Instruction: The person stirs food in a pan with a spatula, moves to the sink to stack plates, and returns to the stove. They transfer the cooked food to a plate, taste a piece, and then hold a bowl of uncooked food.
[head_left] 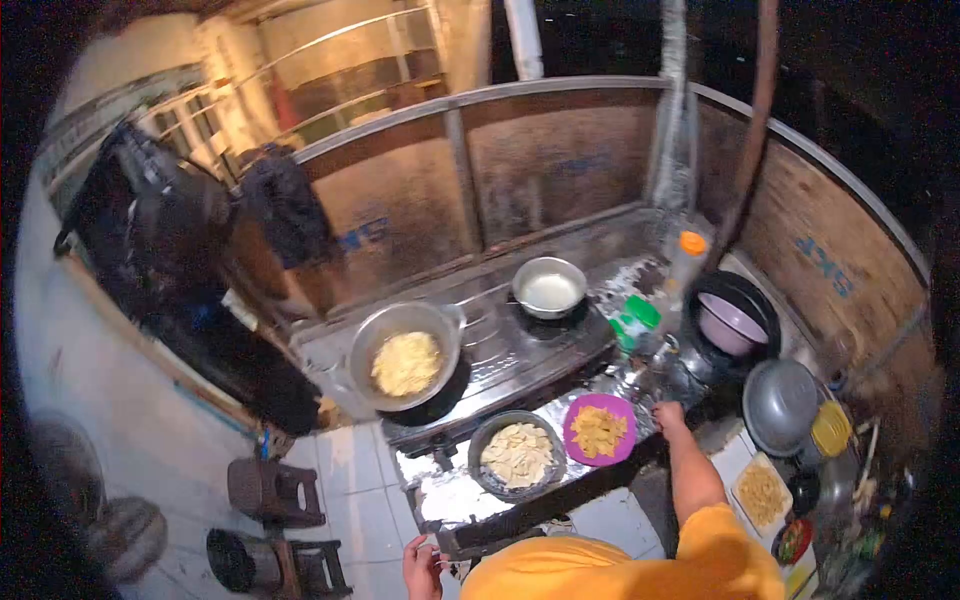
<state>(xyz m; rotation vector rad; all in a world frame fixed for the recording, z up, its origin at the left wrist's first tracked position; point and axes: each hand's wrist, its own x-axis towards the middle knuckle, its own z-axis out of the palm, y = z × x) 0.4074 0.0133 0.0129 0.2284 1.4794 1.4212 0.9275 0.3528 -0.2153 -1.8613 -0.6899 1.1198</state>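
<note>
My right hand reaches over the foil-covered counter, just right of a pink plate with yellow fried pieces. Its fingers look curled together; whatever may be in them is hidden. Low in the view, my left hand hangs in front of the counter with its fingers apart, holding nothing. A dark bowl of pale sliced pieces stands left of the pink plate. Behind it, a large wok on the stove holds yellow food in frothy oil. A smaller pot with whitish contents sits on the back right burner.
Right of the stove are a green-lidded container, an orange-capped bottle and a lilac basin inside a black tub. A grey basin and a tray of fried pieces lie further right. Plastic stools stand at left.
</note>
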